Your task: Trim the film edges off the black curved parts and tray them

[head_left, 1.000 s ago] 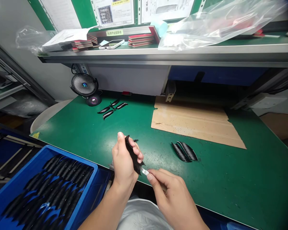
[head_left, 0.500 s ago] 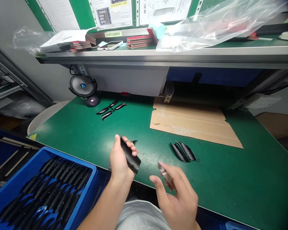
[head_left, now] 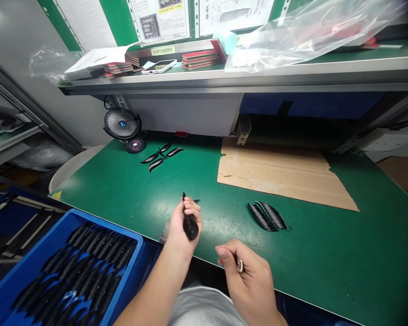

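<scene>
My left hand (head_left: 185, 222) is closed around a curved black plastic part (head_left: 191, 227), held above the front of the bench. It is turned end-on toward me, with its pointed far tip showing past the fingers. My right hand (head_left: 250, 274) is curled around a small pale tool (head_left: 240, 265); only its end shows, so its kind stays hidden. The two hands are apart. Beyond the right hand, a pair of curved black parts (head_left: 267, 216) lies side by side on the green bench (head_left: 211, 213).
At left stands a blue crate (head_left: 140, 242) holding rows of black parts. More black pieces (head_left: 161, 156) lie near a small fan (head_left: 122, 124). A cardboard sheet (head_left: 282, 172) covers the back right. Above runs a shelf (head_left: 204, 83) with papers, a phone and plastic film.
My left hand has rotated the black part from its broad ridged side to end-on. My right hand has closed its fingers and thumb further around the pale tool. The view has shifted slightly.
</scene>
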The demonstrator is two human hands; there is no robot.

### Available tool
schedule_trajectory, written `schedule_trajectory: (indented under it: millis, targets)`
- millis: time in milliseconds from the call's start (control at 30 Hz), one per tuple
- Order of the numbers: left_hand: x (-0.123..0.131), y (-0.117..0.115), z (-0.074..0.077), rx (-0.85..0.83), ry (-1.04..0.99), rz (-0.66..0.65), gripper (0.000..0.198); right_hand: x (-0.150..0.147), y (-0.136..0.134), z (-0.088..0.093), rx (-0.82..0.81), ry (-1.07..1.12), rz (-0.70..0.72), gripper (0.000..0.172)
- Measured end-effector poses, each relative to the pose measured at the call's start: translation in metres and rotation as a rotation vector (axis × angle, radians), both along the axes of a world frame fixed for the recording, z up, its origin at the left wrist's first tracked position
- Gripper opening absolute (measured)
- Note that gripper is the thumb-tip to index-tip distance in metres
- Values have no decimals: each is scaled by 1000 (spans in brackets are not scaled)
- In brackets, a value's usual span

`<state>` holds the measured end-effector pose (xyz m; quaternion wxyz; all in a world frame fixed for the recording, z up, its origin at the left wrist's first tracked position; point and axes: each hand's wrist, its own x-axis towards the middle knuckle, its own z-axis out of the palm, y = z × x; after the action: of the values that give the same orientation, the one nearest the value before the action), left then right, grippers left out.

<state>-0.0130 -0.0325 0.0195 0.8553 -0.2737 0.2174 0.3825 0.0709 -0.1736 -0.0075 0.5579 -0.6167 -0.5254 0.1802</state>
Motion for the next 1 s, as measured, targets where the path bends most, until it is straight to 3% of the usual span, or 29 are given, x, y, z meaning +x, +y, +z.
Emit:
schedule_trajectory:
  millis: [133,300,367,467,567,700,867,933,1000]
  targets:
    - [-2,-2,5,-36,-87,19,31,-5,2,5,131,-26,36,9]
    - [0,-10,12,-32,-93,15,29,-13,8,9,223,-155,156,49]
    - [-2,-10,13,-16,-84,29,29,-13,7,11,222,-110,250,43]
    - [-4,-8,15,20,-47,53,29,-11,2,16,157,80,330,17]
    - [-5,-5,16,52,-3,36,30,-6,-2,21,74,139,273,22]
    - [-4,-5,20,174,154,17,31,-1,-4,21,-5,51,270,39]
    - [-3,-11,28,336,350,8,27,0,-5,19,-50,1,272,41]
    - [-3,-7,24,412,415,-20,26,1,-6,17,-58,-5,274,38]
    - [-5,6,9,619,619,-95,25,4,-7,12,-79,-34,229,36]
